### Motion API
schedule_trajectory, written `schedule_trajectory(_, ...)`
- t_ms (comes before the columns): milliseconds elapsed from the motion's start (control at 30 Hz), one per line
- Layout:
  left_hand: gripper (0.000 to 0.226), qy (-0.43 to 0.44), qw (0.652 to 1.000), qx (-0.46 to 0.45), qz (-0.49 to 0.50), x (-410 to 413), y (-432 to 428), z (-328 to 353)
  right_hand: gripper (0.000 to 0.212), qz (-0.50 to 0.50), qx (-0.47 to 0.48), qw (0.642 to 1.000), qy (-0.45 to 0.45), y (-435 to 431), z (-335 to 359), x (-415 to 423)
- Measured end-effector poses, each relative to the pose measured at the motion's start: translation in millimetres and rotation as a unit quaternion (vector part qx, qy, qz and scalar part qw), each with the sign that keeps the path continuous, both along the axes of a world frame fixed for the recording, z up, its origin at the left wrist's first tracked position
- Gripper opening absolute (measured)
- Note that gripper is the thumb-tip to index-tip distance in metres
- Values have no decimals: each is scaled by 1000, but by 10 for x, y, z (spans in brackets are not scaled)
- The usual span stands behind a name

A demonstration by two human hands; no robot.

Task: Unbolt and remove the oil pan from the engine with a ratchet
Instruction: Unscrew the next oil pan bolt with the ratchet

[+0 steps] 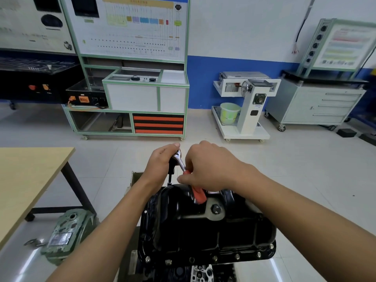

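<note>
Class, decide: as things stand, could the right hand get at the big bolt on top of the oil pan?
Probably yes. The bolt sits bare on the pan, close below the right hand; nothing covers it. But that hand grips the ratchet, so it must let go first.

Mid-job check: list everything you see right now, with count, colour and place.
oil pan: one, glossy black, centre foreground
flange bolts: several, silver, along the pan's near edge
drain plug: one, dark, in the pan's upper face
ratchet: one, silver with orange handle, above the pan's far edge
extension: one, black, from ratchet head down to the far flange
table: one, tan, left
casting: one, grey-green, lower left
training board: one, green-framed, back
stand: one, white, back
bucket: one, pale green, on the stand
cabinet: one, grey, back right
left hand: curled over the ratchet head
right hand: grips the orange handle
</note>
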State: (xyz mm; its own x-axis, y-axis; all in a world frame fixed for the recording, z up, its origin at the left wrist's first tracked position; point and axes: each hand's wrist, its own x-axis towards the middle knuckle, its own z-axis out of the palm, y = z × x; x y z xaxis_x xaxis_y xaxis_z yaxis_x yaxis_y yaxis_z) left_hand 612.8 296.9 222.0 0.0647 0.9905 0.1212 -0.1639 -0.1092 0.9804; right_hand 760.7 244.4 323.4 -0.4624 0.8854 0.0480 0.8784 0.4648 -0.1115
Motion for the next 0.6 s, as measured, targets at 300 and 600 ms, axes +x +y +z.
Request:
schedule_trajectory(300,40,86,987,51,-123,-148,-87,-1,26,-23,56,998,-12,527,-29,165)
schedule_trajectory(600,41,63,997,32,-39,-88,-44,-29,23,-18,29,991,129,614,-175,98)
